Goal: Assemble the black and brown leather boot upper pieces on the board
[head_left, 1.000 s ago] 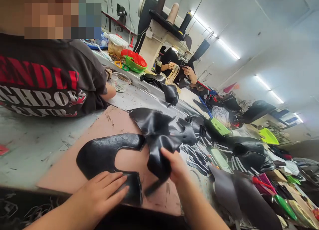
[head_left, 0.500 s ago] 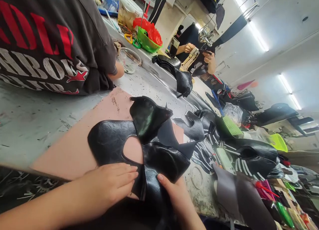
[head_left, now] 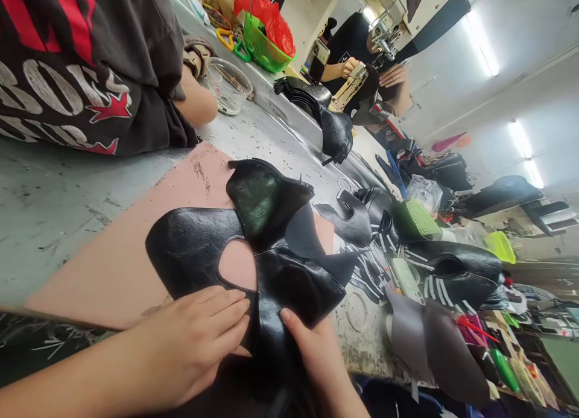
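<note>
A black leather piece [head_left: 194, 243] with an oval cut-out and several joined panels lies on a pink board [head_left: 104, 255]. My left hand [head_left: 208, 327] rests palm down on the leather just below the cut-out, its fingers together and slightly bent. On the other side of the seam my right hand [head_left: 316, 351] grips the leather, with the thumb on top and the fingers hidden underneath. The lower part of the leather hangs over the near edge, towards my body.
A person in a dark printed shirt [head_left: 108, 74] sits at the left. Beyond are stacked black pieces [head_left: 335, 128], a green basket [head_left: 271, 50] and another person's hand [head_left: 393, 76] at a sewing machine. Grey-brown pieces [head_left: 434, 345] and white-striped pieces [head_left: 368, 276] lie at the right.
The view has shifted a little. Both hands stay at nearly the same places on the leather. At the sewing machine, the other person's hands and dark piece have moved slightly.
</note>
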`<action>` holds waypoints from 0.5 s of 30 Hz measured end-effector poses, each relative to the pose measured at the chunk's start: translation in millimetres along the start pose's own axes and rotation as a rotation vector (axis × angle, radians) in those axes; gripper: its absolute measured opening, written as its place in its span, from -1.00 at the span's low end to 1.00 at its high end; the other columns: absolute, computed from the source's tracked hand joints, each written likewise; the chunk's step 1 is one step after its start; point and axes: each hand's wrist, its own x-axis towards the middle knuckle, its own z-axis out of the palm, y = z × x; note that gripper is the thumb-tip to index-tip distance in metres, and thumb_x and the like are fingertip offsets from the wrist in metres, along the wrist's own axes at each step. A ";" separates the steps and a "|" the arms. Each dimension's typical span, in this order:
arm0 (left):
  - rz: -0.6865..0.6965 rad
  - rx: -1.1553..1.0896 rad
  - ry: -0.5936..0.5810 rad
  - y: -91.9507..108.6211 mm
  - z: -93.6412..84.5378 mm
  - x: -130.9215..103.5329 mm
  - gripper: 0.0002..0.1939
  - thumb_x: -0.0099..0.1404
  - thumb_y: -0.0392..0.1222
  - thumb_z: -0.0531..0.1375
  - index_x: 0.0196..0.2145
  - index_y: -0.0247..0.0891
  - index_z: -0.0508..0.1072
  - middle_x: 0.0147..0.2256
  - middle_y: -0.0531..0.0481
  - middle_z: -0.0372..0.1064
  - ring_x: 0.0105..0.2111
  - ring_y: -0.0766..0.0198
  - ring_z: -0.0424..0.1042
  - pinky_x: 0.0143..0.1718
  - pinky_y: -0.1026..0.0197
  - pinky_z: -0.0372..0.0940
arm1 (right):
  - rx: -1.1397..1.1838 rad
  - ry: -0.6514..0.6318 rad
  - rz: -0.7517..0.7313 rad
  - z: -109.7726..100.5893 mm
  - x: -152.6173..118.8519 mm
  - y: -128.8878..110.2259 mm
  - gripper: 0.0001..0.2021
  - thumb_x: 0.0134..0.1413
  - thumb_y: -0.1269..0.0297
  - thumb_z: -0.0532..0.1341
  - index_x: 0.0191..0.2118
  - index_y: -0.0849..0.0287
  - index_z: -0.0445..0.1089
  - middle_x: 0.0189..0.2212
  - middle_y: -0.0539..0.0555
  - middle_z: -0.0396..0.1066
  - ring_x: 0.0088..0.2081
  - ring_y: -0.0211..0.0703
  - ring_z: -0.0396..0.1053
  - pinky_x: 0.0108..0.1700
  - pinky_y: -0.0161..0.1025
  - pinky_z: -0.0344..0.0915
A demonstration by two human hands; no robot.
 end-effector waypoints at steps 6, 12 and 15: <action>-0.028 -0.005 -0.036 -1.1 -1.1 2.6 -0.65 0.12 -0.13 0.20 -0.09 -0.10 0.40 0.06 0.05 0.34 -0.03 0.19 0.32 0.00 0.16 0.18 | 0.007 -0.056 0.025 1.9 -2.0 -5.8 -0.48 -0.19 0.15 0.31 -0.02 0.19 0.39 -0.12 0.17 0.48 0.03 0.16 0.32 0.08 0.01 0.24; -0.008 -0.027 -0.122 -3.5 3.0 10.3 -0.77 0.08 -0.13 0.20 -0.25 -0.15 0.43 0.11 -0.04 0.28 -0.01 0.10 0.31 -0.05 0.09 0.16 | -0.011 -0.071 -0.001 -0.3 0.1 -6.9 -0.53 -0.16 0.18 0.30 -0.03 0.17 0.40 -0.11 0.14 0.47 0.03 0.13 0.33 0.08 0.00 0.24; -0.018 -0.047 -0.113 -3.2 3.5 13.8 -0.78 0.06 -0.15 0.19 -0.27 -0.17 0.43 0.08 -0.03 0.32 -0.05 0.10 0.32 -0.06 0.08 0.15 | -0.036 -0.064 -0.068 -3.5 5.5 -7.7 -0.51 -0.18 0.19 0.33 -0.03 0.19 0.41 -0.11 0.15 0.47 -0.01 0.13 0.36 0.06 0.00 0.26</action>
